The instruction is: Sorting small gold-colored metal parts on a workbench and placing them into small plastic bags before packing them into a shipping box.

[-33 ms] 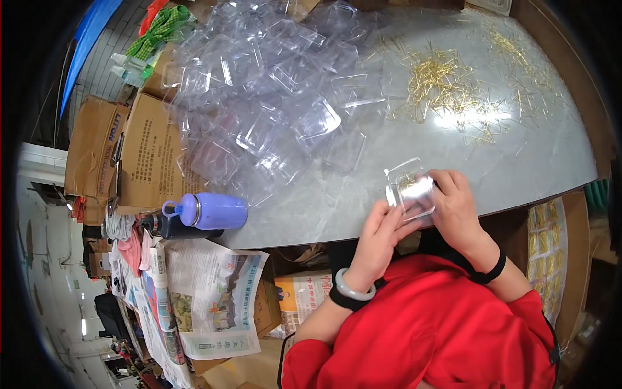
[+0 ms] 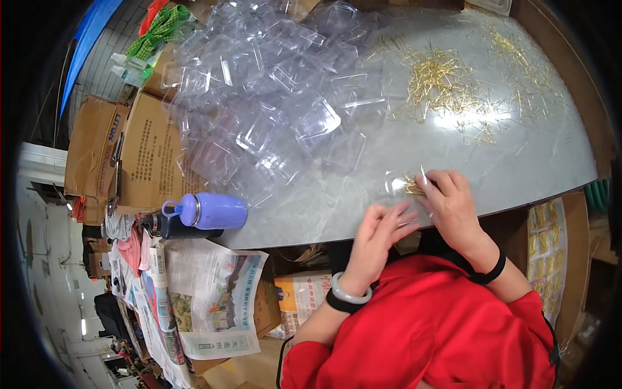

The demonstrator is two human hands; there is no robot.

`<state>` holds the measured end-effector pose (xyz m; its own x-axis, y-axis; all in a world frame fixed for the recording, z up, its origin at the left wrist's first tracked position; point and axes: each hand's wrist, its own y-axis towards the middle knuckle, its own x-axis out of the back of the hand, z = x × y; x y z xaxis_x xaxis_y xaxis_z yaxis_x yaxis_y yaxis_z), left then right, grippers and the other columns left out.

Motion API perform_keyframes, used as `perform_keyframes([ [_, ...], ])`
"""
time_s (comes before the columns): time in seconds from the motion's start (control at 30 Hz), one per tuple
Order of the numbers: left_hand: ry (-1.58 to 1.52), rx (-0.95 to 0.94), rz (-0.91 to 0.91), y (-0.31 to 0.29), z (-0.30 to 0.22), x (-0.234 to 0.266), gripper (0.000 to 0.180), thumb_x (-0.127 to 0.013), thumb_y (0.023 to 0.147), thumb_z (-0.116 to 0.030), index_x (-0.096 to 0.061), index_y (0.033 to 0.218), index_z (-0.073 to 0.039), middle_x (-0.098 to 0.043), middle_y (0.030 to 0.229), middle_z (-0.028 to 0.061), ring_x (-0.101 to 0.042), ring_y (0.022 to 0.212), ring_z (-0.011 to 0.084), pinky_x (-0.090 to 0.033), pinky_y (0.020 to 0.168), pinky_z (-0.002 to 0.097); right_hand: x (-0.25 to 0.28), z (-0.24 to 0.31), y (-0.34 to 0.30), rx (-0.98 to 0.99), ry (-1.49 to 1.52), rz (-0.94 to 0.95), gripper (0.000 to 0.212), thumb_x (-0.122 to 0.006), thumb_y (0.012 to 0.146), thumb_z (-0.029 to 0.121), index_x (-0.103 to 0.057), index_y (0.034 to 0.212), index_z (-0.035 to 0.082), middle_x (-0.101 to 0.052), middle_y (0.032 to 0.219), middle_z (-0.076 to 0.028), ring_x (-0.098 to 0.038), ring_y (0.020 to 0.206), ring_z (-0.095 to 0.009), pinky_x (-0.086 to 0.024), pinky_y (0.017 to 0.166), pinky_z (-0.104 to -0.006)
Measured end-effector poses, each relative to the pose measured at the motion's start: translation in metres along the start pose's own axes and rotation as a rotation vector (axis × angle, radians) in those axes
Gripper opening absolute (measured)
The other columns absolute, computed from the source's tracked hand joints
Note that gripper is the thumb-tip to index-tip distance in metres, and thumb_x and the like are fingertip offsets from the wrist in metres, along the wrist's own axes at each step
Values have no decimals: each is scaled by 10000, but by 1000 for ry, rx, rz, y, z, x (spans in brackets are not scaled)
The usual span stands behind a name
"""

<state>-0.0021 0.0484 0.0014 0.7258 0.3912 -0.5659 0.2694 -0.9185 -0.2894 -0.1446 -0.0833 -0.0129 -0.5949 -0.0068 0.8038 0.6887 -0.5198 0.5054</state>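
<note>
Gripping a clear plastic box at its right side, the right hand works near the front edge of a grey counter, gold wire pieces showing at the box. Blurred, the left hand spreads its fingers loosely just beside it; whether they touch is unclear. Beyond lie a tangle of gold wires and, leftward, a heap of clear containers, with a purple bottle near the counter's edge.
</note>
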Motion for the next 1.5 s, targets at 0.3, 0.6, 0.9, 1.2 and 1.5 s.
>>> perform_keyframes([
  [0.3, 383, 133, -36, -67, -25, 66, 167, -470, 1045, -43, -446, 1209, -17, -646, 1057, 193, -720, 941, 301, -612, 819, 390, 7, -15, -2, 109, 51, 73, 379, -710, 808, 64, -661, 1183, 42, -634, 1136, -84, -596, 1026, -288, -488, 909, -391],
  [0.6, 113, 418, -115, -47, 21, 76, 327, -467, 1032, -47, -403, 1337, 55, -565, 1162, 178, -684, 1082, 353, -589, 933, 432, 6, -6, -2, 23, 11, 85, 413, -720, 802, 55, -651, 1209, 54, -620, 1159, -83, -568, 1076, -293, -475, 938, -399],
  [0.9, -324, 279, 158, -44, 22, 69, 431, -489, 1066, -93, -396, 1454, 70, -537, 1416, 206, -551, 1334, 390, -478, 1121, 503, 2, 9, -5, 260, 150, 227, 370, -637, 795, 101, -675, 1160, 50, -619, 1145, -70, -572, 1069, -270, -482, 938, -393],
  [1.2, -87, 256, 137, -75, 13, 59, 422, -458, 1100, -129, -420, 1497, 6, -517, 1467, 133, -554, 1327, 256, -500, 1098, 456, 19, 32, -18, 503, 456, 444, 345, -632, 851, 131, -669, 1178, 27, -614, 1144, -100, -584, 1075, -285, -492, 954, -378],
  [1.5, 828, -107, -3, 38, -40, 19, 373, -553, 1043, -72, -511, 1394, 45, -608, 1349, 161, -631, 1177, 256, -535, 970, 399, 17, -4, 31, 226, 277, 114, 437, -669, 810, 0, -629, 1243, 46, -619, 1179, -132, -600, 1051, -337, -522, 910, -423],
])
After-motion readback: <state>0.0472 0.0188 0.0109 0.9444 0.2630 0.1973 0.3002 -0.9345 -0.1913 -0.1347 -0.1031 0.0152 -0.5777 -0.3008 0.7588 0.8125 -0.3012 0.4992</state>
